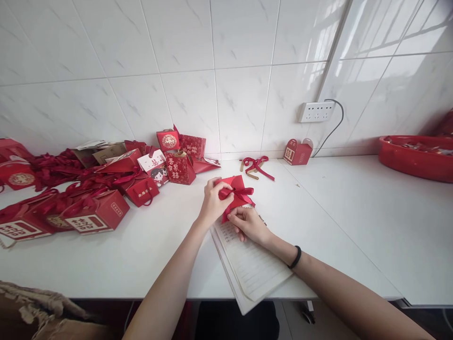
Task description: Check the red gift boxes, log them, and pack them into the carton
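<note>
A small red gift box [232,182] with a red ribbon [244,191] tied in a bow sits in front of me, over the top end of a lined notebook [262,269]. My left hand [214,200] is closed at the box's left side, with thumb and fingers pinching the bow's left loop. Just nearer to me, my right hand [249,224] pinches a hanging tail of the same ribbon between thumb and forefinger. Its other fingers curl above the notebook page. The hands partly cover the box's front and left side.
Finished-looking red boxes [95,212] and ribbons crowd the left. Several more boxes [180,167] stand by the wall. Loose ribbon pieces [256,166] lie behind my hands. A lone red box [297,152], a power strip [316,112] and a red basin [414,158] are to the right.
</note>
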Available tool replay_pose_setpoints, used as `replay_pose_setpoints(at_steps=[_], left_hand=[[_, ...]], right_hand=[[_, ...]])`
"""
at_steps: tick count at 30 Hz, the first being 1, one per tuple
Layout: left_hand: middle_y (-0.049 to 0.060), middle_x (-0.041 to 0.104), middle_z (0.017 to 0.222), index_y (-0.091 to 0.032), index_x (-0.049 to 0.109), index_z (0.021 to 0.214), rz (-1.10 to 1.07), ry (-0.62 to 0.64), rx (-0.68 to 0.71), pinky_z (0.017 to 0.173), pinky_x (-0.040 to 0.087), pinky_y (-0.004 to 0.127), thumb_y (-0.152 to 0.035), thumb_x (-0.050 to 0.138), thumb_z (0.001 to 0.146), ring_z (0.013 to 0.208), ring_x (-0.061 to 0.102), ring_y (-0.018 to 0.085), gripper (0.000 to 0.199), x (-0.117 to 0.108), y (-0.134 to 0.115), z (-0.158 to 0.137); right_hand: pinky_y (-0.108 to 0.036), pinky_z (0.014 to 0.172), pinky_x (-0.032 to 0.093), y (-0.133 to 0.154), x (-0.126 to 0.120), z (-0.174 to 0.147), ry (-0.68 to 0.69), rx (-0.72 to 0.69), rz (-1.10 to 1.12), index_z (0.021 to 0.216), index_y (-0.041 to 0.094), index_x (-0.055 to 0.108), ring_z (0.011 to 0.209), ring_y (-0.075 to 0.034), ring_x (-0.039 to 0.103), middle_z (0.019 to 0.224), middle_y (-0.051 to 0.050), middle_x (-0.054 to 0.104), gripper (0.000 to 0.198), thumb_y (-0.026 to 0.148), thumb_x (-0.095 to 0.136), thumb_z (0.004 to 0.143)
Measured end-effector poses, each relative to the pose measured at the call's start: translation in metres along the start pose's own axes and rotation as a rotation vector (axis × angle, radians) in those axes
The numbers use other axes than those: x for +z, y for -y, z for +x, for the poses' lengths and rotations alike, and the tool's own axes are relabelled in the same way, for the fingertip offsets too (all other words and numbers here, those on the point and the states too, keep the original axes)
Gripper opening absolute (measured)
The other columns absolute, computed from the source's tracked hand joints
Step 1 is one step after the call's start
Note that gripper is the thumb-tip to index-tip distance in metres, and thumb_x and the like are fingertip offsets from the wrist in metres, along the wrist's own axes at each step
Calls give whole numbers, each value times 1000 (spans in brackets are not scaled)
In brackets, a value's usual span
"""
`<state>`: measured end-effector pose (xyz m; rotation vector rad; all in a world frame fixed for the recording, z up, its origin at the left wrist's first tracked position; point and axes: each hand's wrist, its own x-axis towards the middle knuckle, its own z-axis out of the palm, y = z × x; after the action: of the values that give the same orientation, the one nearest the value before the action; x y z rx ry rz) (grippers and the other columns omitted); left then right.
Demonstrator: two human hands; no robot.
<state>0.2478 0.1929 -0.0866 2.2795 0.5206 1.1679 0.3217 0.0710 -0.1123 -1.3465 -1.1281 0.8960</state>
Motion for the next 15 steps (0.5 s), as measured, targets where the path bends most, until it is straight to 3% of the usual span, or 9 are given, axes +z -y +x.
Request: replay_pose_setpoints(at_steps=[15], left_hand=[[6, 50, 106, -21, 62, 74, 20, -18, 11, 97, 40, 42, -13, 64, 70, 116, 46, 26, 9, 3, -3, -4]], right_hand=[[-16, 34, 31, 2, 7, -8, 67, -75, -108, 71, 20, 44, 33, -8, 47, 48, 8, 49, 26, 41, 48, 86]])
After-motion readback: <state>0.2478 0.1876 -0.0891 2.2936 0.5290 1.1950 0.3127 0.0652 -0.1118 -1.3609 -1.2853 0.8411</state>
